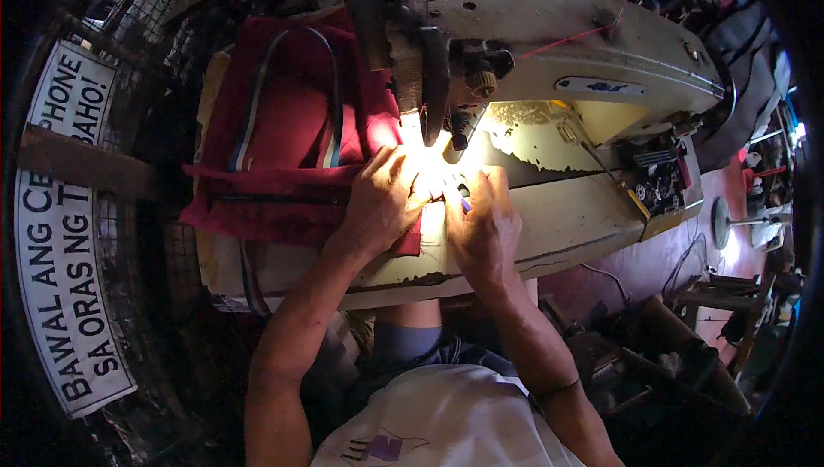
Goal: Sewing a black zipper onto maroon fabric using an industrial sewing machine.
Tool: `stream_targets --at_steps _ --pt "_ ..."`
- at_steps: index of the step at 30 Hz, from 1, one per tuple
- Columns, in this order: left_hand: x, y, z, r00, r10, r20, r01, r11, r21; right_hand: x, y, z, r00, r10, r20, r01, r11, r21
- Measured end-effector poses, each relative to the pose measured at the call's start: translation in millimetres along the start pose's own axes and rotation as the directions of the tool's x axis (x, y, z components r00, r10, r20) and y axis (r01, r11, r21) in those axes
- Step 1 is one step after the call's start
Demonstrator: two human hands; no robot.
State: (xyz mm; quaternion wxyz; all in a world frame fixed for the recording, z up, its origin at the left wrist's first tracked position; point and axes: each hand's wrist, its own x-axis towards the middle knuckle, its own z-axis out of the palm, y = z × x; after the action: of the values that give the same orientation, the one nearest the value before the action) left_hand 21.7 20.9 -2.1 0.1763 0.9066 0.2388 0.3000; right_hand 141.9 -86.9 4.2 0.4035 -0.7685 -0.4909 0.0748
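A cream sewing machine (pixel 549 46) stands over the work, its lamp throwing a strong glare around the needle. Red fabric (pixel 292 106) lies to the left of the needle, with a striped webbing strap (pixel 336 98) looped across it and a dark zipper (pixel 283 200) along its near part. My left hand (pixel 388 197) grips the fabric's right edge close to the needle, fingers bent together. Just right of it, my right hand (pixel 487 225) is closed around a small thing with a bluish-purple part (pixel 465 204); its kind is lost in the glare. The fingertips of both hands nearly meet.
A small tray of metal parts (pixel 661 184) sits at the table's right end, beside a yellow-handled tool (pixel 637 201). Red thread (pixel 571 38) runs over the machine arm. Wire mesh and a lettered white sign (pixel 64 269) stand at left; clutter covers the floor at right.
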Motion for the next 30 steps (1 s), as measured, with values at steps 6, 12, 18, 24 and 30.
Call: stream_targets --at_steps 6,12,18,24,30 --pt "1 -2 0 1.0 -0.016 -0.014 0.015 0.999 -0.043 -1 2 2 1.0 0.01 0.006 -0.01 1.0 -0.03" --pt "1 0 1 0.997 -0.074 -0.01 0.073 0.993 -0.097 -1 1 1 1.0 0.002 0.016 -0.002 0.999 -0.053" --pt "8 4 -1 0.999 -0.001 -0.047 0.001 1.0 -0.005 1 -2 -1 0.999 0.033 0.029 -0.032 0.998 -0.048" --pt "8 0 3 0.994 0.086 -0.074 -0.078 0.991 0.105 0 2 1 1.0 0.019 0.017 -0.019 1.0 -0.012" --pt "3 -6 6 0.999 0.0 -0.048 0.001 1.0 0.028 1 0 2 1.0 0.005 -0.02 -0.005 1.0 0.017"
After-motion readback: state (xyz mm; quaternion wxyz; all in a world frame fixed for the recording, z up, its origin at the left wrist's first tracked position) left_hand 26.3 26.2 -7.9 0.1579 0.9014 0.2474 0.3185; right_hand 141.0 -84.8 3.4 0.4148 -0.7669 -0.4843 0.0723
